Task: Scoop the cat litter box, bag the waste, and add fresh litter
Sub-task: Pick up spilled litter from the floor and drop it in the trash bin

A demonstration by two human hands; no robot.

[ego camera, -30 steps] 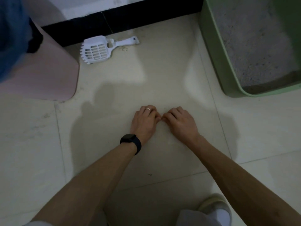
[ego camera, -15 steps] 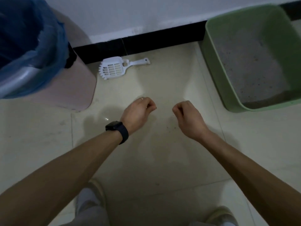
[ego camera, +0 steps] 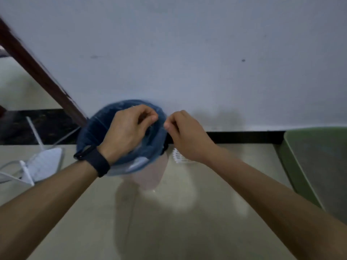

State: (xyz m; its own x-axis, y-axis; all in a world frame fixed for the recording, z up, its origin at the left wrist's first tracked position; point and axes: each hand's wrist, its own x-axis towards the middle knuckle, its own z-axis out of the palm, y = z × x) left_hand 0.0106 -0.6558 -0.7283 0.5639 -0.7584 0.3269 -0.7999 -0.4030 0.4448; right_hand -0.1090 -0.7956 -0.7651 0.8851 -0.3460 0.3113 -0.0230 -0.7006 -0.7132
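The left hand (ego camera: 127,132) curls its fingers over the blue-lined bin (ego camera: 90,136), and the right hand (ego camera: 185,136) pinches thumb to fingertip just right of its rim; whether either holds anything cannot be told. Any crumbs should drop well inside the liner. The litter box (ego camera: 319,166) sits well right of the bin

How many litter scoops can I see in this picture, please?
1. A white scoop lies on the floor by the wall, between the blue-bagged bin and the green litter box. The right hand hides most of it; only its toothed edge shows.
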